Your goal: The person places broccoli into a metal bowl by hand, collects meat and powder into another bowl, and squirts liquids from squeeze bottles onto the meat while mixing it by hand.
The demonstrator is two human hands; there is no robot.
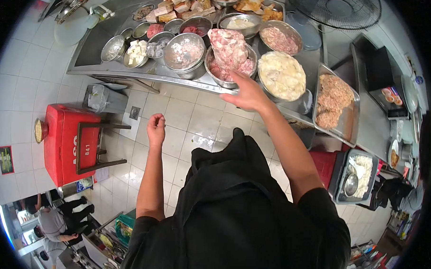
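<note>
At the front edge of the steel table, my right hand (pixel 248 92) reaches over a metal bowl (pixel 230 84) with thumb and fingers apart. Its fingertips are at the lower part of a pale pink slab of raw meat (pixel 228 46) that rises out of the bowl; I cannot tell if they touch it. More pink meat lies in the bowl. My left hand (pixel 156 128) hangs above the tiled floor, away from the table, its fingers curled in and nothing visible in them. Left of the meat bowl stands a stack of metal bowls (pixel 184 53); right of it, a bowl of pale yellowish food (pixel 281 76).
Roasted-looking meat chunks (pixel 182 5) are at the back. A tray of minced meat (pixel 333 96) lies at the right, below a fan (pixel 338 8). A red cooler box (pixel 63 146) stands left, a grey tub (pixel 361 177) right. Other people (pixel 55 224) are at the lower left.
</note>
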